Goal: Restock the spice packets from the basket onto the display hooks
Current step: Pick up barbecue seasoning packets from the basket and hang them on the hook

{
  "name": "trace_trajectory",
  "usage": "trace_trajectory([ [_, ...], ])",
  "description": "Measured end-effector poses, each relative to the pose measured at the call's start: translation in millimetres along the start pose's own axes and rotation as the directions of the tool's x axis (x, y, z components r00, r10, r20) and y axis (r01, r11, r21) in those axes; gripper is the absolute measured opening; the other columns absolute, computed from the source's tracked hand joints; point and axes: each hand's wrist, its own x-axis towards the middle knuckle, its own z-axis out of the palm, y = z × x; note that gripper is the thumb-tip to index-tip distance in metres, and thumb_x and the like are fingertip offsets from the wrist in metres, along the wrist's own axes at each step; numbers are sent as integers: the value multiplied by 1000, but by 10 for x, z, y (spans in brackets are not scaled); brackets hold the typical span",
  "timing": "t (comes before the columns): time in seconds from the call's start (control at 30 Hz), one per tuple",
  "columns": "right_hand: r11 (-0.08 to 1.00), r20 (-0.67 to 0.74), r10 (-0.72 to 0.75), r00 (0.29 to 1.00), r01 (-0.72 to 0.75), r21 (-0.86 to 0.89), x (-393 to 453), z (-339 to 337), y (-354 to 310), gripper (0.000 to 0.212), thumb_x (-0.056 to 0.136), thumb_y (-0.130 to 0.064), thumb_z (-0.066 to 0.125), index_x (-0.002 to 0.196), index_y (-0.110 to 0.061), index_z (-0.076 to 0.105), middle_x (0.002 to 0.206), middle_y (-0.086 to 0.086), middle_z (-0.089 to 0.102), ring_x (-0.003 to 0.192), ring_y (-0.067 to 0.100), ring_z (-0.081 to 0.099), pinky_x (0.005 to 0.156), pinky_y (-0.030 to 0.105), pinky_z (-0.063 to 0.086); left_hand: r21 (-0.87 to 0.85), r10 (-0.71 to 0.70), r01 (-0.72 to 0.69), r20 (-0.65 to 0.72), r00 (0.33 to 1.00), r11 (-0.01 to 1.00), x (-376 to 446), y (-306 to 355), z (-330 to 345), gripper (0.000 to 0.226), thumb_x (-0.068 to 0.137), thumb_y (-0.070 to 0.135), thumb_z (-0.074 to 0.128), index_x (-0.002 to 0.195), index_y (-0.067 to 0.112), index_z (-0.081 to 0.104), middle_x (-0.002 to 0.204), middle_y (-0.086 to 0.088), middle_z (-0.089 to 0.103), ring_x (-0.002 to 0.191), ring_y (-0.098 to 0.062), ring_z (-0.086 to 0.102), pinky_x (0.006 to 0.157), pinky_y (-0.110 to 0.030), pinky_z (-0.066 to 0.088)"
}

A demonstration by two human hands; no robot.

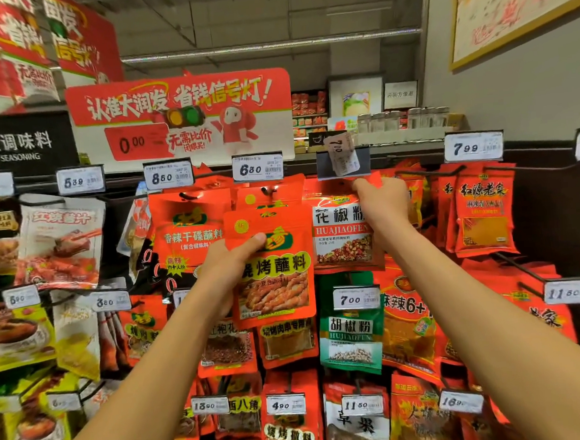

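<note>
My left hand grips a red barbecue-dip spice packet by its left edge, thumb on the front, and holds it up before the rack. My right hand is raised to the top of a red huajiao-powder packet and pinches its upper edge just under a hook's tag holder, where a loose price slip sits crooked. That packet hangs against the display. Hooks with 8.80 and 6.80 tags carry more red packets to the left. The basket is out of view.
Rows of hanging seasoning packets fill the wall rack, each hook ending in a price tag that juts forward. A red promo sign stands above the top row. A shelf with jars lies behind, and a grey wall to the right.
</note>
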Motion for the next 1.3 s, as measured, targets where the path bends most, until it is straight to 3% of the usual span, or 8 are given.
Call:
trace_trajectory([
  [0.27, 981, 1, -102, 995, 101, -163, 134, 82, 148, 38, 87, -26, 67, 52, -18, 54, 56, -5, 60, 57, 19, 56, 54, 30, 38, -2, -10, 10, -12, 1000, 1000, 4, -39, -12, 25, 89, 32, 75, 105, 13, 73, 95, -4, 80, 91, -27, 76, 85, -40, 57],
  [0.53, 949, 60, 161, 985, -137, -284, 561, 341, 327, 40, 93, -51, 66, 91, -12, 63, 112, 13, 70, 102, 32, 64, 89, 39, 51, -3, -7, 7, -16, 1000, 1000, 4, 15, -7, 24, 88, 33, 77, 104, 14, 74, 96, -4, 80, 90, -25, 77, 91, -44, 56],
  [0.63, 923, 93, 215, 972, -171, -346, 688, 377, 312, 59, 92, -56, 64, 121, -4, 63, 119, 13, 67, 105, 32, 62, 85, 36, 49, -2, 19, -19, -12, 1000, 1000, 15, 54, 16, 24, 88, 32, 76, 103, 14, 74, 94, -2, 80, 85, -20, 77, 81, -36, 56],
  [0.73, 911, 115, 250, 961, -194, -363, 709, 369, 396, 62, 93, -60, 61, 117, -3, 62, 112, 13, 64, 106, 35, 63, 94, 45, 54, 2, 37, -36, -14, 999, 999, 18, 60, 25, 18, 88, 33, 76, 95, 16, 75, 89, -1, 80, 77, -15, 77, 67, -29, 53],
  [0.93, 905, 22, 24, 999, -12, -426, 186, 168, 617, 46, 99, -48, 56, 125, -10, 50, 125, 13, 56, 114, 33, 55, 91, 42, 43, -48, -26, 24, -48, 998, 999, 121, 43, 59, 41, 90, 55, 67, 108, 18, 69, 94, -2, 80, 86, -19, 77, 80, -37, 54],
  [1.03, 961, 144, -105, 984, 137, -240, -167, 170, 608, 19, 98, -33, 60, 101, -15, 64, 101, 4, 70, 91, 24, 63, 77, 35, 48, -19, 27, -28, -52, 998, 999, 206, 40, 73, 33, 94, 49, 65, 106, 19, 70, 96, -1, 80, 86, -16, 77, 79, -36, 55],
  [1.17, 958, 504, 14, 863, -156, 241, -480, 337, 372, 25, 102, -35, 57, 95, -16, 69, 72, -1, 73, 61, 16, 67, 48, 26, 51, -36, 79, -80, -47, 996, 996, 343, 94, 50, 19, 96, 36, 68, 105, 20, 69, 96, -1, 80, 89, -20, 77, 83, -40, 59],
  [1.3, 985, 471, -30, 882, -53, 162, -498, 586, 180, 39, 99, -49, 59, 84, -16, 73, 69, -9, 73, 57, 3, 65, 47, 19, 46, -40, 49, -54, -128, 991, 998, 512, 174, 47, 26, 93, 44, 69, 98, 18, 70, 87, -1, 80, 82, -20, 77, 78, -39, 61],
])
